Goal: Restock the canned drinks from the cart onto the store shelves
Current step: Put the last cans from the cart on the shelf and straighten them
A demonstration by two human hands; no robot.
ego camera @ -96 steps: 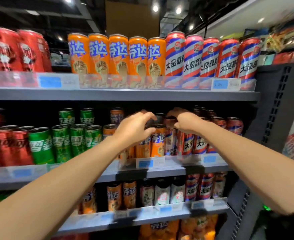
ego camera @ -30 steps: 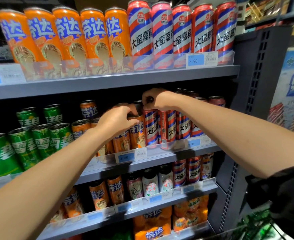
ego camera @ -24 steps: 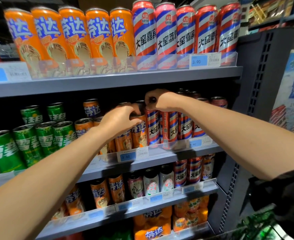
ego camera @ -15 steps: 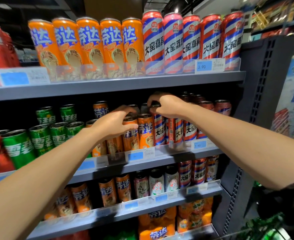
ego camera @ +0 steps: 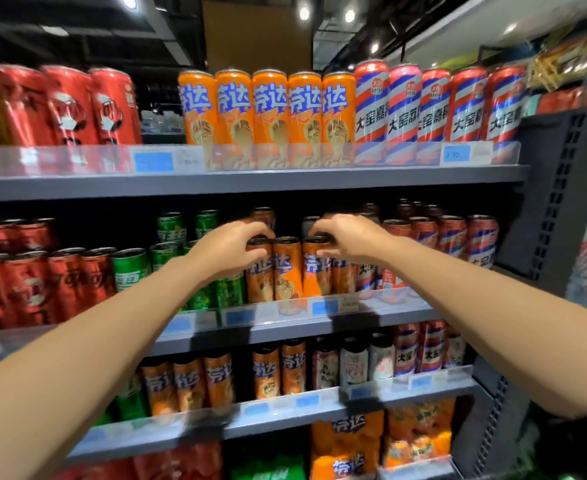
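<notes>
Both my hands reach onto the middle shelf (ego camera: 285,327) among the orange cans. My left hand (ego camera: 228,247) curls round the top of the leftmost front orange can (ego camera: 259,275). My right hand (ego camera: 349,237) grips the top of another orange can (ego camera: 314,271), thumb in front and fingers over the rim. One orange can (ego camera: 287,268) stands free between them. Red, white and blue striped cans (ego camera: 451,237) fill the same shelf to the right. The cart is out of view.
Green cans (ego camera: 131,268) and red cans (ego camera: 32,285) stand left of my hands. The top shelf (ego camera: 250,181) carries tall red, orange and striped cans. Lower shelves hold more orange and mixed cans. A grey perforated end panel (ego camera: 562,188) closes the shelving on the right.
My view has swung left and both hands have shifted left along the middle shelf. My right hand left the striped cans and now grips an orange can; my left hand sits on a can farther left.
</notes>
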